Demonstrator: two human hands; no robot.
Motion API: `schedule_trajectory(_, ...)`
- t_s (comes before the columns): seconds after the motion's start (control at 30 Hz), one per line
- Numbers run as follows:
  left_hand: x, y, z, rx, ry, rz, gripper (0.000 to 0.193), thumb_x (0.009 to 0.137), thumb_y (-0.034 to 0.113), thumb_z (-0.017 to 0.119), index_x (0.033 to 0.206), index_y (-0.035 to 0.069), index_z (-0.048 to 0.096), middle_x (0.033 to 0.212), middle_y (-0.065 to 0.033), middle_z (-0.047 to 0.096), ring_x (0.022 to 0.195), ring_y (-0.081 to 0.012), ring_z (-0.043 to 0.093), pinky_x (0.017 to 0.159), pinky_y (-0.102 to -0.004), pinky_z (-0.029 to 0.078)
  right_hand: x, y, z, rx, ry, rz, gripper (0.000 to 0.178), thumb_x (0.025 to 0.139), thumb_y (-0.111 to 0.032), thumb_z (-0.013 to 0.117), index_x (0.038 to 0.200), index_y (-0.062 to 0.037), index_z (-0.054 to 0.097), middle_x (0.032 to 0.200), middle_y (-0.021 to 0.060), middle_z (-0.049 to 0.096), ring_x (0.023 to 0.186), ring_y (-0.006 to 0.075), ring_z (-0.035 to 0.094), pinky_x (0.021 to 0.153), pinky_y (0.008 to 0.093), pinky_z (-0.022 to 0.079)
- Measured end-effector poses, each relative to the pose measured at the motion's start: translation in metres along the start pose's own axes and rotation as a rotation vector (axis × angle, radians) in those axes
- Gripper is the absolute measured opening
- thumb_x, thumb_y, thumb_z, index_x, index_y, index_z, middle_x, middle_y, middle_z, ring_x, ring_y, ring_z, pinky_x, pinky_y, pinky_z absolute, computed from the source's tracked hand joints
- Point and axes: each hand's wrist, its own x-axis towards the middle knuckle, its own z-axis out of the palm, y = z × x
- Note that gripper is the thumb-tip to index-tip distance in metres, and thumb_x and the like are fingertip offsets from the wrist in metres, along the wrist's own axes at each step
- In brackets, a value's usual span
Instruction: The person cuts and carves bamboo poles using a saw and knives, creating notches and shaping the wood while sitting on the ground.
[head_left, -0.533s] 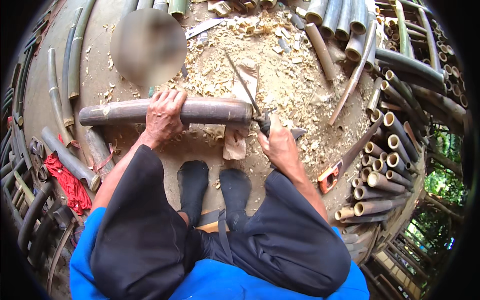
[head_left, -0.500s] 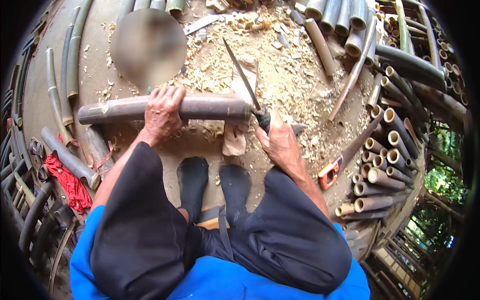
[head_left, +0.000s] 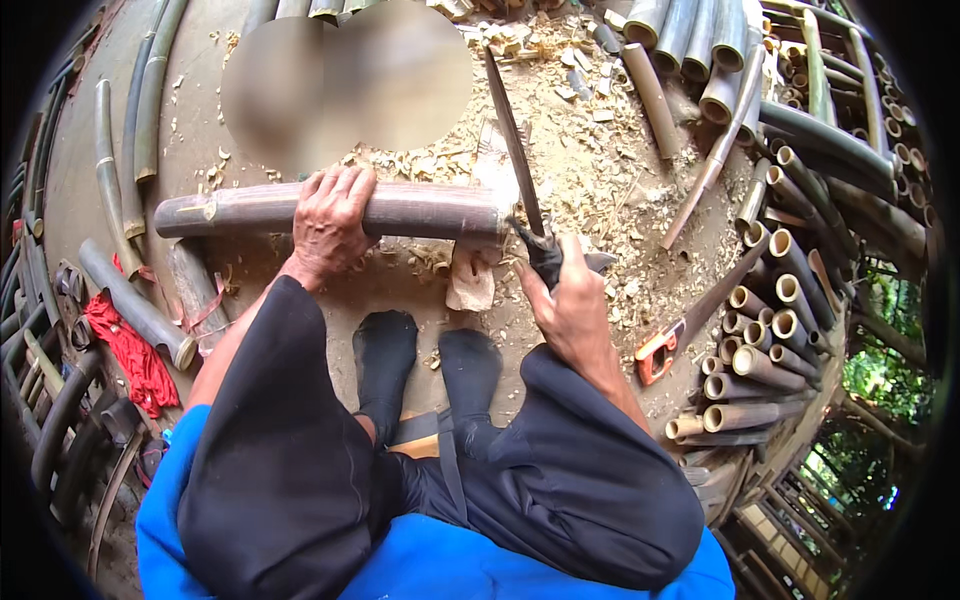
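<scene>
A thick, dark bamboo pole [head_left: 430, 210] lies crosswise in front of me. My left hand [head_left: 333, 222] is wrapped over its middle. Beneath its right end sits a pale wooden block [head_left: 471, 277]. In my right hand [head_left: 570, 310] is a machete [head_left: 514, 135], gripped by its dark wrapped handle just past the pole's right end. Its long blade points up and away, beside that end; whether it touches the bamboo I cannot tell. Under the pole's left part stands a short bamboo piece [head_left: 196, 285].
Wood chips [head_left: 590, 160] cover the ground ahead. A handsaw [head_left: 660, 352] with an orange handle lies at right, beside stacked bamboo tubes [head_left: 755, 365]. A red cloth [head_left: 130, 350] and a bamboo length [head_left: 135, 300] are at left. My dark-socked feet [head_left: 470, 370] stand near the block.
My right hand has shifted slightly right and nearer to me, and the machete's blade has swung more upright and rightward. My left hand keeps its hold on the bamboo pole.
</scene>
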Motion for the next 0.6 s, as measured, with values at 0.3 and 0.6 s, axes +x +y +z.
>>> schedule_trajectory(0.3, -0.001, 0.002, 0.003, 0.081, 0.012, 0.027, 0.072, 0.063, 0.019, 0.088, 0.129, 0.008, 0.062, 0.125, -0.0097, 0.064, 0.120, -0.0296, 0.062, 0.107, -0.0466, 0.045, 0.006, 0.071, 0.015, -0.311, -0.106, 0.130, 0.034, 0.100, -0.014, 0.067, 0.118, 0.0044, 0.045, 0.079, 0.0288, 0.069, 0.068, 0.0459, 0.071, 0.059, 0.0534, 0.056)
schedule_trajectory(0.6, 0.042, -0.003, -0.026, -0.093, -0.452, -0.003, 0.067, 0.058, 0.032, 0.090, 0.114, 0.007, 0.063, 0.108, -0.0148, 0.068, 0.110, -0.0342, 0.066, 0.099, -0.0459, 0.047, -0.030, 0.041, 0.012, 0.056, 0.145, 0.006, 0.044, 0.099, -0.015, 0.071, 0.132, 0.0051, 0.049, 0.091, 0.0311, 0.070, 0.081, 0.0506, 0.071, 0.066, 0.0549, 0.055)
